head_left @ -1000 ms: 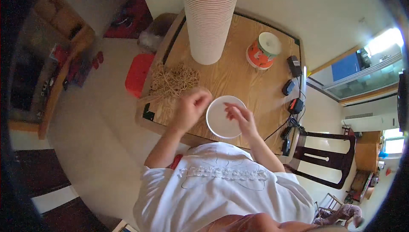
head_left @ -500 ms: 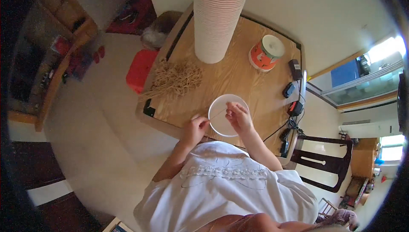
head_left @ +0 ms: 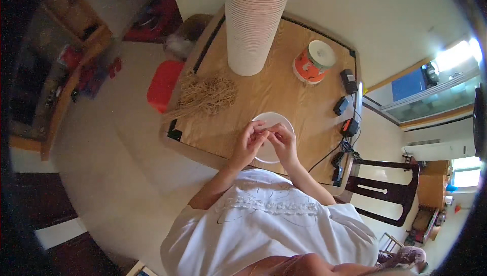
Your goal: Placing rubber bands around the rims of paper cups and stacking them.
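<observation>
My left hand (head_left: 248, 143) and my right hand (head_left: 283, 143) meet over a round white paper tub (head_left: 267, 158), fingertips pinched together. A thin tan string was stretched between them a moment ago; now the fingers mostly cover it. The tub stands near the table's front edge, its rim partly hidden behind both hands. To the left lies a loose heap of tan strings (head_left: 210, 95), like the one handled.
Tall on the wooden table (head_left: 276, 91) rises a stack of white tubs (head_left: 252, 32) with an orange one on top. An orange printed tub (head_left: 310, 66) stands right of it. Black chargers (head_left: 348, 127) and cables line the right edge, near a dark chair (head_left: 383, 192). A red bin (head_left: 165, 86) sits left.
My left hand has moved right and up from the tub's left side to meet my right hand. The string stretched between them is now mostly hidden by the fingers.
</observation>
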`<state>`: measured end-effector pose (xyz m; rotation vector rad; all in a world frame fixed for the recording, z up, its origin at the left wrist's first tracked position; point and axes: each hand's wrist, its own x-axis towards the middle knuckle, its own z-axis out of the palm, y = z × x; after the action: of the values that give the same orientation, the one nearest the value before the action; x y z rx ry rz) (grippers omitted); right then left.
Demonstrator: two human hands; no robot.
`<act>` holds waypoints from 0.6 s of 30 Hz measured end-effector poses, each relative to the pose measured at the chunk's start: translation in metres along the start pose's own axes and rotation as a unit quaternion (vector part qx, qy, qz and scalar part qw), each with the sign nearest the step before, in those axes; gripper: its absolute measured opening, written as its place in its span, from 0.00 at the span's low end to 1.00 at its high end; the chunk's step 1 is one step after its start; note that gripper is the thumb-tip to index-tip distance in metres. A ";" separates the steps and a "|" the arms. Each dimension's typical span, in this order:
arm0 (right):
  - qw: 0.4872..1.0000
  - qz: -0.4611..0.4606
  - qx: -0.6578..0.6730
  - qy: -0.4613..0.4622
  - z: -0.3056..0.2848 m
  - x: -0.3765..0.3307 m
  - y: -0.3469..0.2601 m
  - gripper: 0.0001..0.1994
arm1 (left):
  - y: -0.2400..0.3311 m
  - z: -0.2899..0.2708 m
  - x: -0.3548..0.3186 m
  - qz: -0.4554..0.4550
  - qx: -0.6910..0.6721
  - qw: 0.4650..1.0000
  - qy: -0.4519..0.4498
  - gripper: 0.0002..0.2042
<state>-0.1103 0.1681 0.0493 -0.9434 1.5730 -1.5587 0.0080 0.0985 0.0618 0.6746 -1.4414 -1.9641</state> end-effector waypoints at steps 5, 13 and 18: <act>0.999 0.038 -0.022 0.013 -0.011 -0.001 -0.005 0.03 | -0.025 -0.002 -0.001 0.030 0.078 0.994 0.070 0.05; 0.877 -0.096 -0.471 0.017 -0.055 0.044 0.022 0.17 | -0.035 -0.020 -0.003 0.044 0.121 0.985 0.118 0.02; 0.913 0.045 -0.403 0.033 -0.077 0.035 0.033 0.15 | -0.013 -0.049 -0.013 0.062 0.099 0.972 0.204 0.02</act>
<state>-0.1948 0.1741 0.0175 -1.2147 2.3334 -0.8501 0.0492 0.0788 0.0364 0.9874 -1.3910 -1.4891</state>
